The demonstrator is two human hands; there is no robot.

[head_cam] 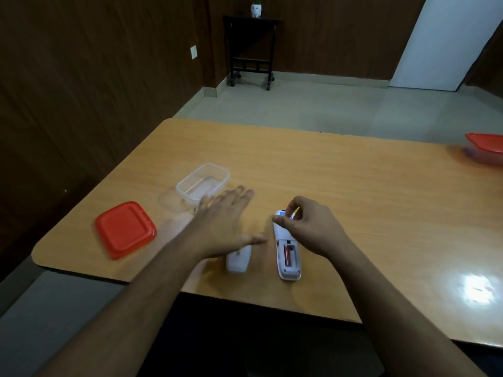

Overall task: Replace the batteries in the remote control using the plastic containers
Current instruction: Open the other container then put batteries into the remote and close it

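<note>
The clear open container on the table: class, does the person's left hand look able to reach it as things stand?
Probably yes. The left hand is spread open and empty, its fingertips near the clear container, with nothing between them. The red lid lies off to the side, so the top is open.

**Hands: L open flat, R pinched**

L hand: palm down, fingers spread and extended fwd, thumb out to the right; slightly motion-blurred. L forearm bare, reaching in from lower left. R hand: thumb and index tips pinched together, other fingers curled. R forearm bare, enters from lower right.
</note>
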